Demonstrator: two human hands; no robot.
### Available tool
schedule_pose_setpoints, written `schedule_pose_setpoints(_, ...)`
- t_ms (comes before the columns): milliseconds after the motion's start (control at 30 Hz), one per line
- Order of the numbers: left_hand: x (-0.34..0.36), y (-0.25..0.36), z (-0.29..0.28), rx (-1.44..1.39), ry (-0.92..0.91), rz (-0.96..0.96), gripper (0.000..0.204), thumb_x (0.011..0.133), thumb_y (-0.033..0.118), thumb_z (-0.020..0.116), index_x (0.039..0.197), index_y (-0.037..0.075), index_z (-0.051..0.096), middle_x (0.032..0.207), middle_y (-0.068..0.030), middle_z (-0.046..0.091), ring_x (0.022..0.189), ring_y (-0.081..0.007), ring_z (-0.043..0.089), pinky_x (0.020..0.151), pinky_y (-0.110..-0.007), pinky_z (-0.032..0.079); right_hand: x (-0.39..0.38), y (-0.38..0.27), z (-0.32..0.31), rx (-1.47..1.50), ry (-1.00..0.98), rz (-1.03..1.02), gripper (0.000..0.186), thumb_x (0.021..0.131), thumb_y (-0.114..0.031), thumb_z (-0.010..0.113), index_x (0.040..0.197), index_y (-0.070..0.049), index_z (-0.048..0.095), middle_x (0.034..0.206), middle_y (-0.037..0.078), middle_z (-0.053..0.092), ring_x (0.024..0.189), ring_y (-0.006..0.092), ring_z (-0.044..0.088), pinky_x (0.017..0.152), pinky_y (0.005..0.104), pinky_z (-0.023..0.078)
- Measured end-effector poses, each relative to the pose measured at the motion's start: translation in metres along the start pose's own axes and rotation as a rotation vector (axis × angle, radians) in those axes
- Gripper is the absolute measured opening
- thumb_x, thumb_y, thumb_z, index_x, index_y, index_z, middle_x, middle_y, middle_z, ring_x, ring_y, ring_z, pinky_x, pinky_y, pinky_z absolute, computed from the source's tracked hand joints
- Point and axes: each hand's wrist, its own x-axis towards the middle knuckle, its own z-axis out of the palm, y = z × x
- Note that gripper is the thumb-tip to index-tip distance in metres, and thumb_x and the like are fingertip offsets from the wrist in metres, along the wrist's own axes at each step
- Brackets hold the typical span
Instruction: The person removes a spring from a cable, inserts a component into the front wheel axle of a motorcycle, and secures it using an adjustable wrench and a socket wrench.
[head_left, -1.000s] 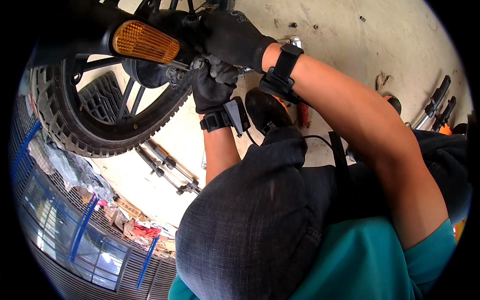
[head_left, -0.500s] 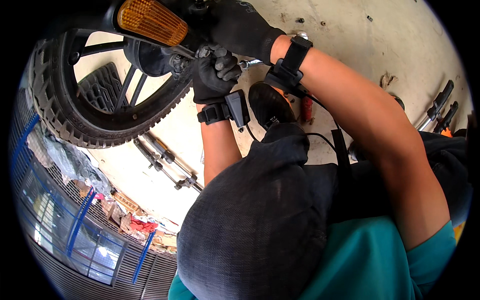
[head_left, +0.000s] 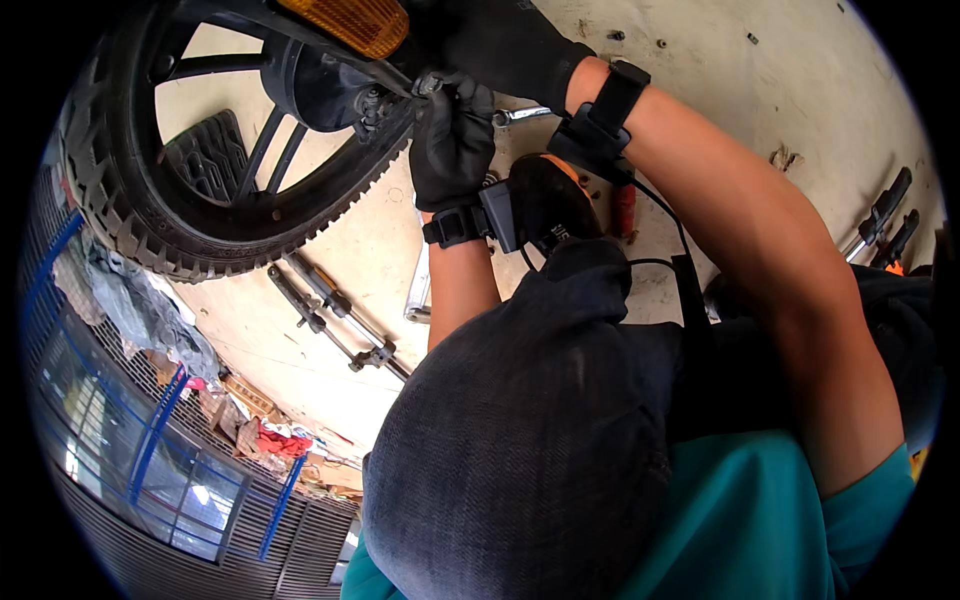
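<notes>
Both our gloved hands are up at twelve o'clock, working at the hub [head_left: 335, 85] of the motorcycle wheel [head_left: 190, 160]. Our left hand [head_left: 452, 140] is curled shut, fingers wrapped over a small metal part at the axle end, just below the orange reflector [head_left: 352, 20]. Our right hand [head_left: 500, 45] lies above and behind it, pressed against the dark bodywork; we cannot tell whether it grips anything, since its fingers run out of sight at the top edge. A chrome wrench [head_left: 523, 114] pokes out at one o'clock from the left hand, between the two wrists, and which hand holds it we cannot make out. Compared with a second ago, the wheel and reflector sit higher and more to the right in view, and the left fist has climbed with them, its knuckles now turned more over the axle; our head has leaned in, and the fist appears to have rotated a little on the fastener. We judge that the turning at the axle is in progress, not finished. On the floor [head_left: 760, 90] at eight o'clock from the hands lie two fork tubes [head_left: 330, 320], and a few loose nuts [head_left: 660, 43] rest well apart at one o'clock.
</notes>
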Motion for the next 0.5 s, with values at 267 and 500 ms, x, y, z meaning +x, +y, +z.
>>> schedule_pose_setpoints(267, 0.024, 0.026, -0.029, -0.256, -0.361, -0.534, 0.034, 0.101, 0.037, 0.034, 0.091, 0.01, 0.051, 0.06, 0.0038, 0.041, 0.048, -0.0069, 0.035, 0.047, -0.022, 0.031, -0.001, -0.002, 0.003, -0.023, 0.044, -0.06, 0.034, 0.087, -0.027, 0.058, 0.11, -0.001, 0.061, 0.098, 0.027, 0.065, 0.097, 0.0417, 0.062, 0.081, 0.044, 0.049)
schedule_pose_setpoints(500, 0.025, 0.028, -0.027, -0.215, -0.448, -0.548, 0.028, 0.1, 0.032, 0.039, 0.089, 0.009, 0.052, 0.056, 0.006, 0.038, 0.045, -0.0043, 0.033, 0.043, -0.019, 0.029, 0.0, -0.002, 0.003, -0.045, 0.05, 0.003, 0.032, 0.087, -0.027, 0.059, 0.106, -0.001, 0.063, 0.097, 0.027, 0.065, 0.096, 0.0399, 0.063, 0.08, 0.0428, 0.049)
